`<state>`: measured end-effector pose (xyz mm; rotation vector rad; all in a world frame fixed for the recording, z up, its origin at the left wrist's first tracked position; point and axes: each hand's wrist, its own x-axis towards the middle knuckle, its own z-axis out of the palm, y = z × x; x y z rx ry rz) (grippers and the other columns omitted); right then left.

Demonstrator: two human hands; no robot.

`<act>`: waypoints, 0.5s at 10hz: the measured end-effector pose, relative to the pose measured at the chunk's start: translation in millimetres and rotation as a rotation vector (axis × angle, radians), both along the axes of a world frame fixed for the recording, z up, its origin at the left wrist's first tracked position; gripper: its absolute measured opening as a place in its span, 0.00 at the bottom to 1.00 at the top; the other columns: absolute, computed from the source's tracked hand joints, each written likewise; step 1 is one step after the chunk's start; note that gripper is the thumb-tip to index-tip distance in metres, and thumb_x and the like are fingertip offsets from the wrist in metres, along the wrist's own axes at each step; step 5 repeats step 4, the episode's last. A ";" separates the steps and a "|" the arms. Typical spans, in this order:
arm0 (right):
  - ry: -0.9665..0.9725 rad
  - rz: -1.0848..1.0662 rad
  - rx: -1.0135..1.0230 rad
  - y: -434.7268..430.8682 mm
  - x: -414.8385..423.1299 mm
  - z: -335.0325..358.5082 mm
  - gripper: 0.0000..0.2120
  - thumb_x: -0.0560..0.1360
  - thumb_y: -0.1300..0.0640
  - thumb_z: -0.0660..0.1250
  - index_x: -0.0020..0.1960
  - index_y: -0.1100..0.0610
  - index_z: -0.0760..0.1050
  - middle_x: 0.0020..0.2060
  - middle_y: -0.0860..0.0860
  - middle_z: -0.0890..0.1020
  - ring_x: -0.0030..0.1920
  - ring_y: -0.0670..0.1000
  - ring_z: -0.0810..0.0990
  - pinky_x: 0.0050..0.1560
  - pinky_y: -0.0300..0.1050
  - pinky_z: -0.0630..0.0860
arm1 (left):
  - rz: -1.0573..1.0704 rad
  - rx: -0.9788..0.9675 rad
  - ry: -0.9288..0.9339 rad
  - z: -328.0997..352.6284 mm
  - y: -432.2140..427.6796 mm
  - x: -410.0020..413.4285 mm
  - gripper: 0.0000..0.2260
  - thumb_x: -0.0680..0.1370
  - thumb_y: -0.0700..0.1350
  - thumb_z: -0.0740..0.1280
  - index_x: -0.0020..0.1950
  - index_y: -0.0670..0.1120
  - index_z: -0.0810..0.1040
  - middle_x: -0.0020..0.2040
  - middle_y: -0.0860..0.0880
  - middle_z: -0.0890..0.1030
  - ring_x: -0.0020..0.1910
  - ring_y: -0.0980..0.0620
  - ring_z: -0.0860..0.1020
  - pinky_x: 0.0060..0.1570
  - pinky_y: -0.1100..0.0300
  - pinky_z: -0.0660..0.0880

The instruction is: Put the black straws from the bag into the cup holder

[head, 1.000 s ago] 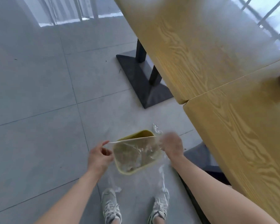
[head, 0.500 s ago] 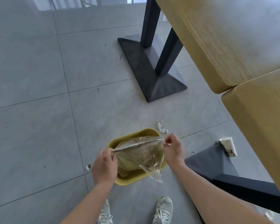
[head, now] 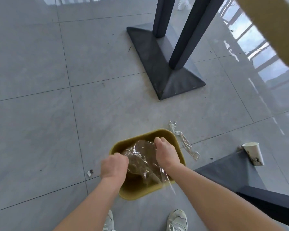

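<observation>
Gripping the near left edge of the clear bag (head: 140, 155), the left hand (head: 113, 166) has its fingers curled round the film just inside the left rim of the yellow bin (head: 135, 194). The bag lies crumpled in the bin's mouth, with one corner trailing over the near right rim. The right hand (head: 165, 154) pinches the bag's far edge.

No black straws show through the film or anywhere else, and the cup holder is out of view. If any straws remain in a fold, they would probably be thrown away with the bag.

The film looks springy, so it may puff back up and slide out over the near rim once released. Uneven pressing could tip the light bin. The twisted plastic strip (head: 183, 140) and fallen paper cup (head: 253, 154), on the floor to the right, could catch a foot.
</observation>
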<state>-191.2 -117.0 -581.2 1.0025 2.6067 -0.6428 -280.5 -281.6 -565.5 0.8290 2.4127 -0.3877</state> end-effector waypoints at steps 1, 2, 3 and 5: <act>-0.151 0.148 -0.086 6.8 -9.2 -24.6 0.12 0.78 0.65 0.61 0.61 0.55 0.73 0.55 0.53 0.77 0.49 0.57 0.81 0.53 0.54 0.81 | -0.160 -0.067 -0.003 -11.5 6.5 5.4 0.13 0.77 0.34 0.67 0.60 0.44 0.80 0.54 0.43 0.80 0.54 0.42 0.80 0.45 0.53 0.77; -0.314 0.343 -0.033 12.8 -8.7 -40.4 0.18 0.79 0.62 0.62 0.69 0.58 0.71 0.64 0.57 0.76 0.57 0.60 0.80 0.55 0.55 0.80 | -0.207 0.022 0.037 -20.6 8.1 12.7 0.13 0.77 0.37 0.69 0.61 0.45 0.75 0.56 0.43 0.78 0.52 0.44 0.78 0.45 0.54 0.78; -0.300 0.278 -0.003 20.4 -10.1 -44.5 0.12 0.80 0.60 0.62 0.63 0.55 0.76 0.53 0.54 0.82 0.52 0.57 0.82 0.51 0.53 0.80 | -0.223 0.177 0.038 -24.6 2.5 21.0 0.09 0.80 0.42 0.64 0.60 0.47 0.72 0.57 0.44 0.76 0.50 0.46 0.77 0.44 0.56 0.77; -0.161 0.085 -0.029 21.5 -13.1 -38.9 0.11 0.83 0.51 0.58 0.54 0.53 0.77 0.41 0.48 0.79 0.42 0.52 0.79 0.43 0.48 0.76 | -0.238 0.285 0.016 -24.5 -5.5 31.0 0.10 0.81 0.44 0.59 0.61 0.48 0.72 0.58 0.44 0.76 0.53 0.44 0.76 0.51 0.53 0.77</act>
